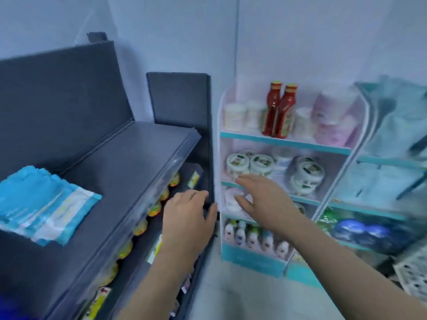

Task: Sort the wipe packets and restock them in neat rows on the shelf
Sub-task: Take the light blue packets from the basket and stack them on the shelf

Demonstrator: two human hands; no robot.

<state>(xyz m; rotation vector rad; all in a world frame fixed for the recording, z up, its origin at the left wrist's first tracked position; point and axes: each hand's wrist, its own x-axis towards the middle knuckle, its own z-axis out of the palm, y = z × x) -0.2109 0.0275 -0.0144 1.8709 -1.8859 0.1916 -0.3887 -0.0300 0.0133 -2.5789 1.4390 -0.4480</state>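
— Pale walls meet in a corner behind a dark grey shelf [129, 162], and a white rack with teal edges [286, 144] stands just beside it on the right.

— Where are the wipe packets [44, 204]?

— On top of the grey shelf, at its left end. They are blue and white, lying flat in a small overlapping pile, long axis running from the back left towards the front right.

— And the hands?

— Both empty. The left hand [187, 218] is over the lower tier of the grey shelf, fingers [196, 195] loosely apart and curled near the shelf's end panel. The right hand [263, 199] reaches to the rack's third tier, fingers [245, 180] spread, clamped on nothing.

— What do the tiers hold?

— The lower grey tier has a row of yellow-lidded cups [154, 209]. The rack's top tier holds 2 red bottles [279, 112] among pale tubs; the second holds round white tubs [249, 163]; the bottom holds a row of small bottles [254, 236]. Blur hides finer detail.
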